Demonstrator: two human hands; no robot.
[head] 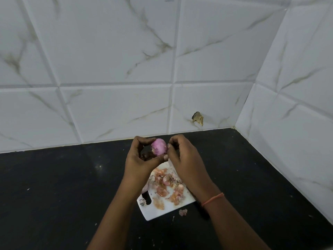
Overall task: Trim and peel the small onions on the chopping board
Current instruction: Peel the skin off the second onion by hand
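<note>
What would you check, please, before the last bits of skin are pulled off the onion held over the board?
1. Left hand grips the onion firmly: ok, fingers and thumb curl round it.
2. Right hand has hold of the skin: cannot tell, its fingertips meet at the onion's edge.
3. Onion mostly peeled: ok, the visible side is bare pink.
4. Chopping board below to catch scraps: ok, peels already lie on it.
5. Knife out of the way: cannot tell, a dark shape shows beside the right forearm.
6. Scraps kept on the board: not ok, one stray piece lies on the counter.
</note>
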